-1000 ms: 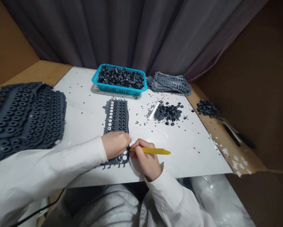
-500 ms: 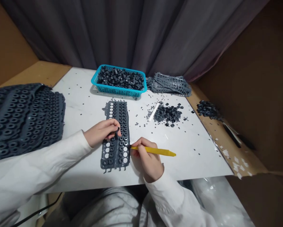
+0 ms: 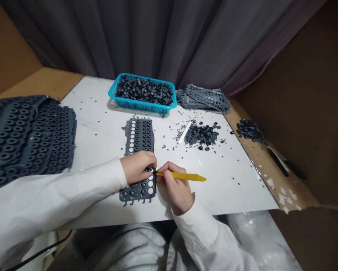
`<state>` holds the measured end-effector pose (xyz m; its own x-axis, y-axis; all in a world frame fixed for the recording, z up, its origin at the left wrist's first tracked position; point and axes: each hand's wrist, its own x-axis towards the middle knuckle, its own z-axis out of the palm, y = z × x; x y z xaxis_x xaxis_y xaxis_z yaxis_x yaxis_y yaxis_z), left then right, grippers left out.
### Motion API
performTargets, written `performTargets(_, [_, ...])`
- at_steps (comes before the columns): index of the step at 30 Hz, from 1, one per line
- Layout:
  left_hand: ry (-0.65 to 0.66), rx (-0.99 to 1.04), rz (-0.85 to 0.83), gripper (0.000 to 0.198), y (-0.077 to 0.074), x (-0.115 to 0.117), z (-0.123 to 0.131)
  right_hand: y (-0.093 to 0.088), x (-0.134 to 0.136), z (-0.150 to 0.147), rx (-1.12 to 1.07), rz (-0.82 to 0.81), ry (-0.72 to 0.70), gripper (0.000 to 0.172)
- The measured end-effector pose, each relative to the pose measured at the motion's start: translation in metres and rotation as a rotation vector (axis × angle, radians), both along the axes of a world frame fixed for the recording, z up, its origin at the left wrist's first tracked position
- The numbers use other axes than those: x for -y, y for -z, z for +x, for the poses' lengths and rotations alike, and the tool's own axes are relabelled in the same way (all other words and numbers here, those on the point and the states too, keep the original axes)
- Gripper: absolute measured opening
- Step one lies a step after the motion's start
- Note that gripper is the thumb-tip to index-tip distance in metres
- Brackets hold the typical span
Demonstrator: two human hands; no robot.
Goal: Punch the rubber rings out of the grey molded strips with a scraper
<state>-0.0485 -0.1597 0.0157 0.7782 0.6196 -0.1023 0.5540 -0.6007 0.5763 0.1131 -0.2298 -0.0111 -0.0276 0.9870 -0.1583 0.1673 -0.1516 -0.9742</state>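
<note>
A dark grey moulded rubber sheet [image 3: 143,137] with rows of raised rings and round holes lies on the white board. Across its lower half reaches my left hand [image 3: 137,165], palm down, with fingers closed near the right-hand column of holes. What sits between those fingertips is hidden. At the sheet's right edge, my right hand [image 3: 176,188] grips a yellow pen-shaped tool [image 3: 188,176] like a pencil. The tool's dark tip meets the left fingertips at the edge of the sheet; whether it touches the rubber I cannot tell.
Small dark rubber parts fill a blue basket [image 3: 143,106] behind the sheet. A stack of similar sheets [image 3: 30,139] lies left. On the right are punched sheets [image 3: 207,98], a loose pile of parts [image 3: 202,134], a white stick [image 3: 185,132] and another dark heap [image 3: 249,130].
My left hand has moved right and towards me, from the middle of the sheet to the tool's tip. The small dark piece in its fingers is no longer visible. My right hand has barely moved.
</note>
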Motion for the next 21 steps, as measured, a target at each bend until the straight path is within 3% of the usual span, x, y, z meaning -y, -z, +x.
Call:
performTargets(6, [0.157, -0.300, 0.317, 0.014, 0.013, 0.011, 0.007, 0.001, 0.000, 0.001, 0.092, 0.049, -0.021, 0.019])
performTargets(9, [0.177, -0.176, 0.320, 0.020, 0.014, 0.009, 0.000, 0.001, 0.000, 0.001, 0.118, 0.068, -0.034, 0.020])
performTargets(11, [0.066, 0.055, 0.241, 0.019, 0.007, 0.003, -0.008, 0.001, 0.000, 0.001, 0.134, 0.074, -0.039, 0.021])
performTargets(13, [-0.165, 0.277, 0.147, 0.016, -0.005, -0.006, -0.016, 0.002, 0.001, 0.001, 0.119, 0.069, -0.045, 0.021])
performTargets(15, [-0.404, 0.439, -0.032, 0.015, -0.017, -0.013, -0.021, 0.001, 0.001, 0.002, 0.075, 0.049, -0.055, 0.020])
performTargets(17, [-0.570, 0.580, -0.382, 0.015, -0.023, -0.018, -0.023, -0.002, -0.001, 0.004, 0.020, 0.025, -0.047, 0.018])
performTargets(19, [-0.669, 0.698, -0.810, 0.011, -0.022, -0.019, -0.022, -0.007, -0.005, 0.006, -0.020, 0.018, -0.019, 0.018])
performTargets(21, [-0.725, 0.740, -1.137, 0.009, -0.016, -0.019, -0.020, -0.011, -0.011, 0.007, -0.045, 0.019, -0.003, 0.018])
